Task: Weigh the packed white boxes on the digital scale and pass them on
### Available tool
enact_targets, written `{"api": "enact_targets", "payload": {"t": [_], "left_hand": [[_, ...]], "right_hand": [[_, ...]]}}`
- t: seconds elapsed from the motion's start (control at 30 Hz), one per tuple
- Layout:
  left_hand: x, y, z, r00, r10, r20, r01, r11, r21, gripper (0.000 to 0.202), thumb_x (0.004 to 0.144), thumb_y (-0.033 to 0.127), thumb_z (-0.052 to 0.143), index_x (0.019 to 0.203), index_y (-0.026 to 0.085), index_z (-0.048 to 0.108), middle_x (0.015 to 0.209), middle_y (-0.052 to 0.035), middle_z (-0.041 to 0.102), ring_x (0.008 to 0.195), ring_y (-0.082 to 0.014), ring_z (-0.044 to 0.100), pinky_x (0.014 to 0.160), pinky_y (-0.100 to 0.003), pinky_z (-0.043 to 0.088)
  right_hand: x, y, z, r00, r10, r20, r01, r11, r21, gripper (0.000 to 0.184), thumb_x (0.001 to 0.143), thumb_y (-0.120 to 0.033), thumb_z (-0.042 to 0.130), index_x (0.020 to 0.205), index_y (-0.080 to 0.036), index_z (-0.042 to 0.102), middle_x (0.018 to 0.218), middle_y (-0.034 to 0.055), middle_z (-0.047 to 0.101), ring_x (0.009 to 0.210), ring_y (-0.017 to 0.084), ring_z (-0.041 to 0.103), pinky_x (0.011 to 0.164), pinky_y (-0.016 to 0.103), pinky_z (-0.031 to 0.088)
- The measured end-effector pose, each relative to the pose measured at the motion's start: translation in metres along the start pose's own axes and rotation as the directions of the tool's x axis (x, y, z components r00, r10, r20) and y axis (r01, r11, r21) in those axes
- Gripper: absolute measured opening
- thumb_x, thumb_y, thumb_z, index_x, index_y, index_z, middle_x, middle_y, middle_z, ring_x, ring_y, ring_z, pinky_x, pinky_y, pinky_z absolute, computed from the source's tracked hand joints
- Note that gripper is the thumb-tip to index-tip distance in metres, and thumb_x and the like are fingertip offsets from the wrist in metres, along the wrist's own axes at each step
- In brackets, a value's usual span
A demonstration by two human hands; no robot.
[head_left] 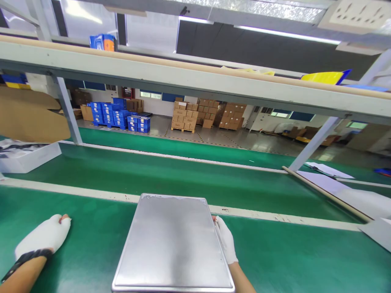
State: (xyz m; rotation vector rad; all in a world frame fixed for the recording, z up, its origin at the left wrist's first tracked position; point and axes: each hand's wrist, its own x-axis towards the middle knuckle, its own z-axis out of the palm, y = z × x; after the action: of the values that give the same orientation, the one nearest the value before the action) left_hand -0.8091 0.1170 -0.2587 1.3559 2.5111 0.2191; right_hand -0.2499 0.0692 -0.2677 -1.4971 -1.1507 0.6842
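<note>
A flat, silver, rectangular metal panel point(174, 240) with rounded corners and a raised rim is in front of me, at the bottom middle of the head view. What lies under it is hidden. My right hand point(225, 240), in a white glove with bare fingertips, is closed against the panel's right edge, its fingers partly behind that side. Well to the left, apart from the panel, my left hand point(45, 236) rests low over the green work surface point(91, 228). It wears a similar glove and a dark wristband, and its fingers are curled under; anything inside them is hidden.
A pale strip point(256, 213) separates the near surface from a green belt point(171, 175) beyond. At left stands a white box point(33, 156) with dark cables. An overhead shelf point(189, 77) on metal posts crosses the view. White sheets point(360, 195) lie at right, beside a long rod point(326, 195).
</note>
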Motion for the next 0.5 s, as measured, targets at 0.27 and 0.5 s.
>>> {"api": "enact_targets", "payload": {"t": [0.27,0.5], "left_hand": [[-0.008,0.005,-0.003,1.0,-0.002,-0.022,0.003,1.0,0.021,0.045,0.083,0.058,0.028,0.08,0.023,0.055,0.09,-0.01,0.067,0.086,-0.0283,0.06,0.074,-0.036,0.041],[-0.002,-0.004,0.001,0.998,0.035,-0.048,-0.032,0.997,0.067,0.049,0.087,0.057,0.025,0.074,0.021,0.057,0.093,-0.0128,0.069,0.081,-0.026,0.061,0.071,-0.034,0.042]], "right_hand": [[0.0,-0.002,0.001,1.0,0.021,-0.012,-0.021,0.999,-0.031,0.041,0.077,-0.057,0.05,0.08,-0.02,0.066,0.075,0.0054,0.065,0.073,0.024,0.063,0.066,0.032,0.053],[-0.002,-0.01,0.0,1.0,0.026,0.01,-0.025,0.999,-0.045,0.039,0.077,-0.057,0.049,0.078,-0.02,0.063,0.075,0.0048,0.065,0.075,0.024,0.062,0.068,0.032,0.051]]}}
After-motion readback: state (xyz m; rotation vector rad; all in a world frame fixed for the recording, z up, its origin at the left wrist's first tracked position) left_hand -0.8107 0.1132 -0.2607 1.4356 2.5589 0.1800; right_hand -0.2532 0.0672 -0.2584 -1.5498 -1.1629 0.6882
